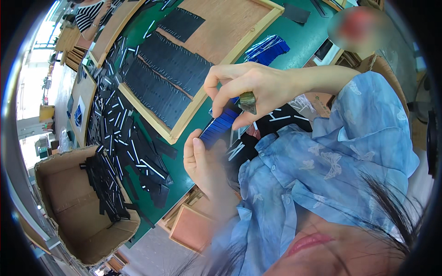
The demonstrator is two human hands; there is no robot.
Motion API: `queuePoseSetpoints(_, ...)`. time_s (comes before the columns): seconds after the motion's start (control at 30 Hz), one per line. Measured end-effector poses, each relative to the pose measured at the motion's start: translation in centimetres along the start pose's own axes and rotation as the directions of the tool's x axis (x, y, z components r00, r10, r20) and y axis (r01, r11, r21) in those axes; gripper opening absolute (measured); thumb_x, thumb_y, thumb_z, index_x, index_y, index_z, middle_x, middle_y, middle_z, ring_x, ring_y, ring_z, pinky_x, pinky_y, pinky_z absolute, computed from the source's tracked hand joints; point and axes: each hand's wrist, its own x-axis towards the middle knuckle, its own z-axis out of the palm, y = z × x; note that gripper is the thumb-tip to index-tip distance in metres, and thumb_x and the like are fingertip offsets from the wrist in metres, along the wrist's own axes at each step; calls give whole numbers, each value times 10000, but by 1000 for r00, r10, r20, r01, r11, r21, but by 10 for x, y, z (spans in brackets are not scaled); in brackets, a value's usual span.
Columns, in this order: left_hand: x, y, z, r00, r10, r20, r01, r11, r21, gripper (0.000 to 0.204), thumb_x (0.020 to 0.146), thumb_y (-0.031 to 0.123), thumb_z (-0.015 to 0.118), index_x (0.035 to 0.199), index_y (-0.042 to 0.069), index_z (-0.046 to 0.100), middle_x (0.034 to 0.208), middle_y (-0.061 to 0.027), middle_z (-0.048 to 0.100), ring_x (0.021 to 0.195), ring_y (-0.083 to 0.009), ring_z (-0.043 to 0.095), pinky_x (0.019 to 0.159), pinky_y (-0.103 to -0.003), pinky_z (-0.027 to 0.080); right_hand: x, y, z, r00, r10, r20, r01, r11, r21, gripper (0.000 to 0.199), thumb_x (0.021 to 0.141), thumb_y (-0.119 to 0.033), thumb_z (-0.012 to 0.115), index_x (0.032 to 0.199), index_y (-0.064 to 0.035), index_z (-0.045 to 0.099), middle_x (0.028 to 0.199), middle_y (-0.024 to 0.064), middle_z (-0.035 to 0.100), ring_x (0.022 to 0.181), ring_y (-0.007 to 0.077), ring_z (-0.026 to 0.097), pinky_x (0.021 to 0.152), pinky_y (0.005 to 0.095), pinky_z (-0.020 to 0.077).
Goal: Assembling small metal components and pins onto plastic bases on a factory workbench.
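Observation:
Both hands are raised over the near side of the table, holding a short banded blue strip (218, 127) between them. My left hand (202, 161) pinches its lower end with thumb and fingertips. At the upper end, the fingers of my right hand (251, 85) curl around the strip, partly hiding it. A small olive-brown piece (247, 102) with a flat face sits against my right fingers; I cannot make out its kind. Just beyond the hands, a wood-framed tray (184, 120) holds dark panels (159, 92) edged with rows of short pale pins.
A bundle of blue strips (268, 49) lies right of the tray. Black and white strips (126, 133) are heaped on the green table (186, 172) at left, beside a cardboard box (76, 207) with black strips inside. Another person in a striped top (88, 18) is at the far left.

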Motion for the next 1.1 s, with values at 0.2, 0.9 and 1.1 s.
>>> queuePoseSetpoints(0.2,-1,-1,-4,1000,19,-12,-20,1000,-8,280,961,183,492,1109,-49,544,893,-147,633,652,-175,630,559,-233,550,1,-1,0,1000,0,0,0,1000,-1,289,652,-124,772,917,-103,658,994,46,532,877,202,575,735,300,474)
queuePoseSetpoints(0.9,0,2,-7,1000,13,21,-12,1000,-24,273,965,187,488,1115,-37,537,878,-134,633,655,-167,623,573,-242,541,7,-4,4,1000,-7,1,7,999,50,281,653,-120,775,910,-101,664,997,51,524,882,200,568,746,298,470)
queuePoseSetpoints(1.1,-1,2,-13,999,14,33,-13,1000,-28,268,967,188,484,1122,-23,538,889,-127,634,653,-161,619,575,-239,529,10,-5,5,1000,4,10,-4,999,36,273,654,-119,777,904,-104,668,998,50,522,888,193,564,745,293,468)
